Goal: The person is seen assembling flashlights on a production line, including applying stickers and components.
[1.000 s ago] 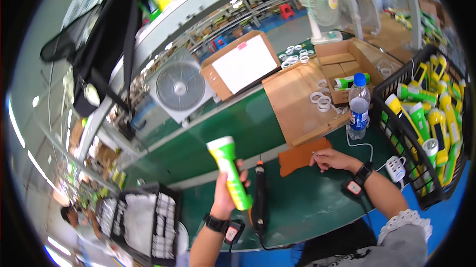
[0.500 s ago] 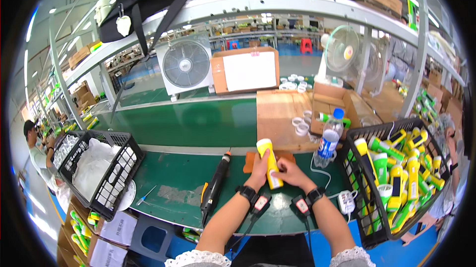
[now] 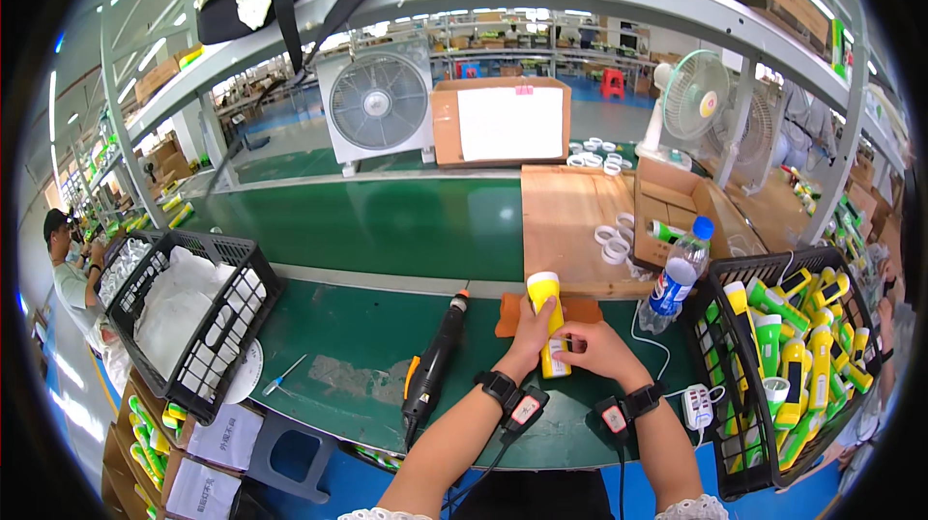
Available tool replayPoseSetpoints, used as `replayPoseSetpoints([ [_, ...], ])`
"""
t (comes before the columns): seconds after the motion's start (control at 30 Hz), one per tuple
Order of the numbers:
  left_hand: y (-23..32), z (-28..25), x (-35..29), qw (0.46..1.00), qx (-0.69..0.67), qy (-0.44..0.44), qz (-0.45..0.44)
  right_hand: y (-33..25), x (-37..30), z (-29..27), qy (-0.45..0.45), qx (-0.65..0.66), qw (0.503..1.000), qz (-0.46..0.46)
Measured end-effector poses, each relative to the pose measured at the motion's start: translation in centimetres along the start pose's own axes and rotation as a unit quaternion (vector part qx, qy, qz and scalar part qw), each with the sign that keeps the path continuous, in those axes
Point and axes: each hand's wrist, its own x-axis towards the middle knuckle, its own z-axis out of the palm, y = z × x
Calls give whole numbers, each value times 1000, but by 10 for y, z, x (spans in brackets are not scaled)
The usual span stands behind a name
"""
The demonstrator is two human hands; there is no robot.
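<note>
The left hand (image 3: 532, 331) holds a yellow torch (image 3: 554, 321) above the near part of the green counter (image 3: 333, 312), its fingers clamped around the body; the torch stands close to upright in view, its wide pale-rimmed head uppermost. The right hand (image 3: 599, 350) meets it from the other side, with thumb and fingertips drawn in against the lower part, by a pale label; whether they grip it or only press on it, I cannot tell. Behind the hands an orange cloth (image 3: 584, 310) lies on the counter, showing on both sides of the torch. To the left lies a black power driver (image 3: 435, 365), its tip pointing away from the person, and further left a small screwdriver (image 3: 272, 387) with a blue handle. To the right, a bottle (image 3: 674, 282) with a blue cap leans near a white cable, and a white power strip (image 3: 696, 407) sits close to the right crate (image 3: 732, 443), which is black and heaped with yellow and green torches. At the far left the left crate (image 3: 182, 398) holds white plastic sheeting. Beyond the cloth, white rings (image 3: 614, 249) lie on a wooden board (image 3: 565, 211) beside an open carton (image 3: 652, 248).
</note>
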Motion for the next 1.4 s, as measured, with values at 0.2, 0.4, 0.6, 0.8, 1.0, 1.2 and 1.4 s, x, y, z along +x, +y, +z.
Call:
replayPoseSetpoints([
  [0.2,0,2,-2,1000,-14,2,6,-5,3,8,20,-53,998,29],
  [0.4,20,-3,0,995,-98,7,7,-13,4,1,-164,274,948,-12],
  [0.6,13,-2,7,994,-104,-42,17,13,4,-8,-82,306,948,-10],
  [0.8,7,-3,4,993,-114,-36,25,14,0,-13,-172,146,974,16],
  [1.0,18,4,-2,984,-125,-42,119,8,-1,-16,-184,130,974,24],
  [1.2,19,3,-1,980,-128,-45,144,5,0,-7,-160,148,976,-10],
  [1.4,2,13,-1,987,-59,-72,134,27,14,14,62,82,995,16],
])
